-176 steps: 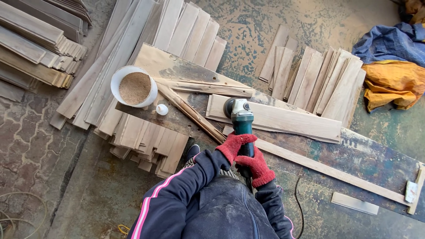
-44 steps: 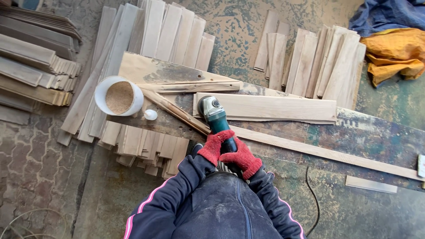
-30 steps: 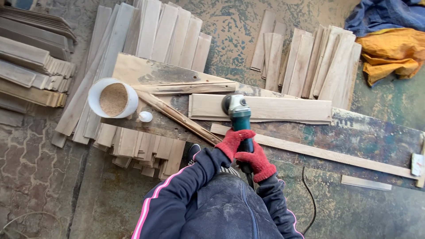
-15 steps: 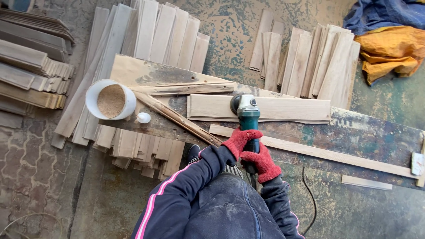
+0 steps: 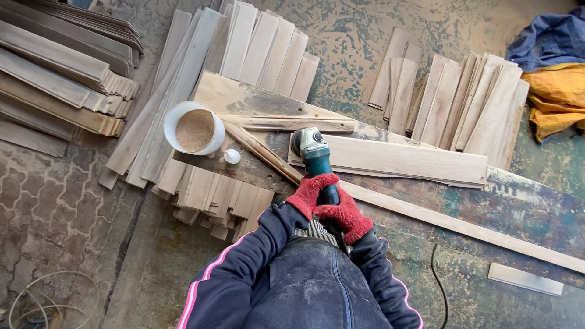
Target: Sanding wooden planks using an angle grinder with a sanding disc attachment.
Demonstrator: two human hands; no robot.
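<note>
Left hand (image 5: 308, 192) and right hand (image 5: 345, 214) clasp the angle grinder (image 5: 315, 159), hiding its handle.

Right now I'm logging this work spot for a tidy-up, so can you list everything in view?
angle grinder: one, green and grey, on the left end of the pale board
pale board: one, light wood, flat on the workbench
workbench: one, dark and stained, centre to right
long strip: one, pale wood, along the bench's near side
bucket: one, white, holding sawdust, left of the grinder
small cap: one, white, beside the bucket
plank piles: several, pale wood, on the floor around the bench
tarps: two, blue and orange, top right
cable: one, black, on the floor lower right
left hand: red glove, on the grinder's body
right hand: red glove, behind it on the handle
</note>
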